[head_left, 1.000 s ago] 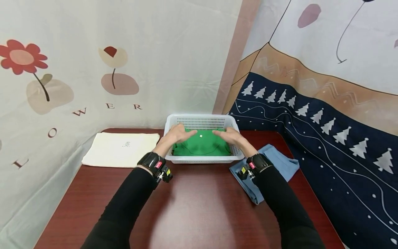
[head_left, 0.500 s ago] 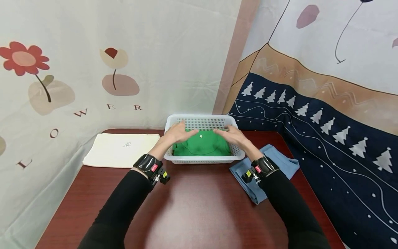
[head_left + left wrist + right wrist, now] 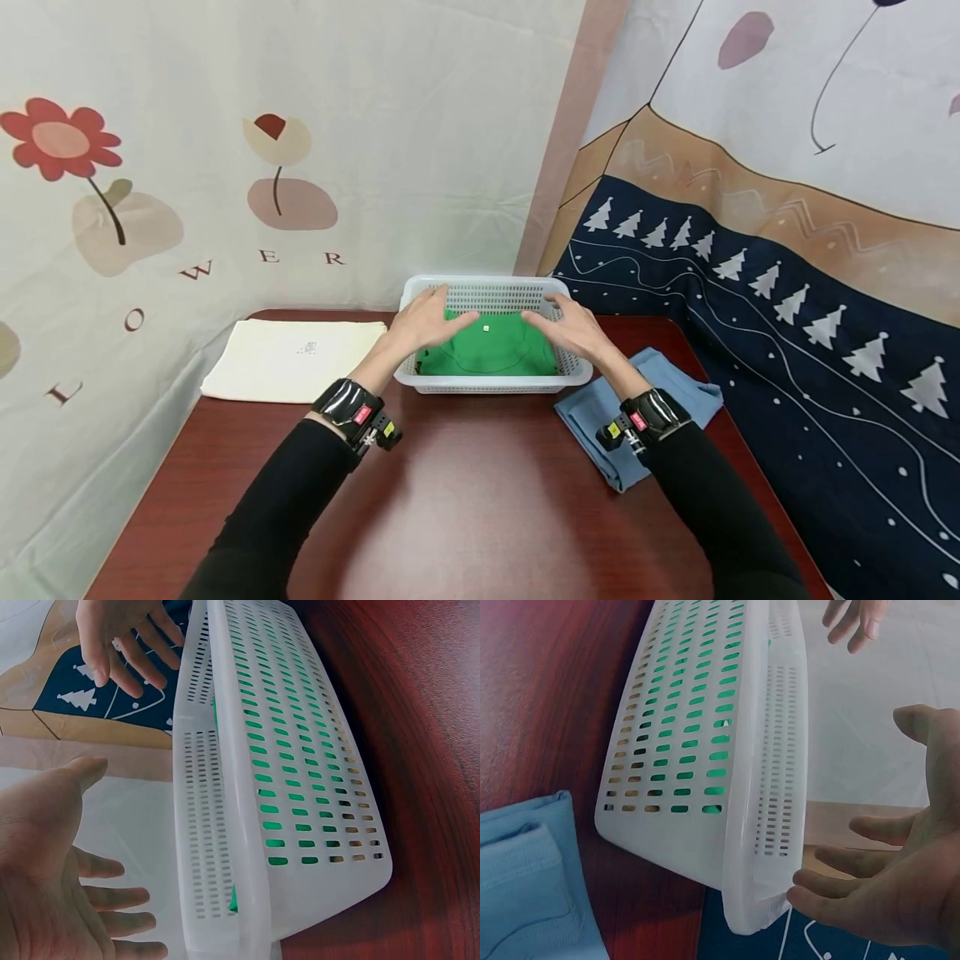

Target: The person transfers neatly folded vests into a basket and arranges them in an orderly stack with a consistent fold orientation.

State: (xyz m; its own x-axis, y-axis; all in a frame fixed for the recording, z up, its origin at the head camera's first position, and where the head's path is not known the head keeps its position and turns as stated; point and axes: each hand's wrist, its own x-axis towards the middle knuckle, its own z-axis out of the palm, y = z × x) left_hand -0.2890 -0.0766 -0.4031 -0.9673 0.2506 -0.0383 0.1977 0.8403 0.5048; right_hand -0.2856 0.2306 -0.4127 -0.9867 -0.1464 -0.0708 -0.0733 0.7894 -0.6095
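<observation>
A white perforated plastic basket (image 3: 491,385) stands at the back middle of the table, with a folded green cloth (image 3: 487,346), perhaps a garment, lying inside. Over its left side is my left hand (image 3: 435,321), fingers spread and thumb pointing inward. Opposite it, my right hand (image 3: 573,329) is spread over the right side. In the left wrist view the left hand (image 3: 45,855) is apart from the basket wall (image 3: 300,772) and holds nothing. The right wrist view has the right hand (image 3: 900,855) with loosely bent fingers near the rim; whether a fingertip touches it I cannot tell.
A folded cream cloth (image 3: 292,362) lies left of the basket. Folded blue fabric (image 3: 678,392) lies to the right, partly under the right forearm. Printed curtains (image 3: 420,150) hang close behind the dark red table (image 3: 465,500) and along its right side.
Both hands have drawn a little apart, the right one shifting rightward, and their fingers have spread and risen. The wrists have moved outward and slightly nearer. Basket and cloths stay put.
</observation>
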